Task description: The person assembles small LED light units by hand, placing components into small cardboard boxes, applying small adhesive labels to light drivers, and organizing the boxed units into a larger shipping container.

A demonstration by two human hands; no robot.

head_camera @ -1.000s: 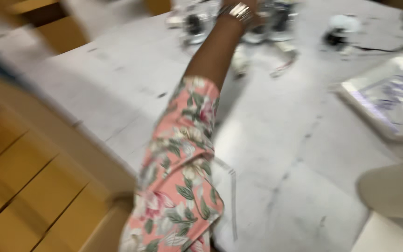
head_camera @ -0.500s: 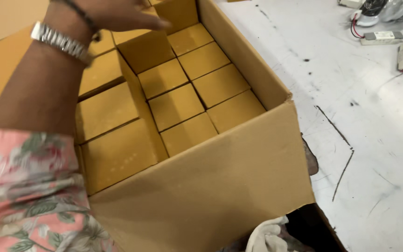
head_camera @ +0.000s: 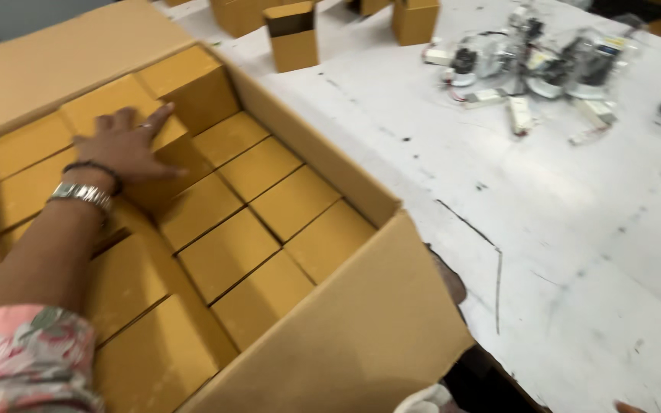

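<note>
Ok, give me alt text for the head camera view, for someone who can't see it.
A left hand lies flat on small tan boxes packed in rows inside a large open cardboard carton. Beside it, a white table holds more small boxes and a cluster of wired lamp parts.

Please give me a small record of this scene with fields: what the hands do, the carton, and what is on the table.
left hand: lies flat, fingers spread, on a small box of the upper layer
right hand: not in view
carton: open, packed with rows of small brown boxes in two levels
table: white, scratched
behind carton: more small boxes, one open box standing upright
far right: a pile of lamp parts with wires
</note>
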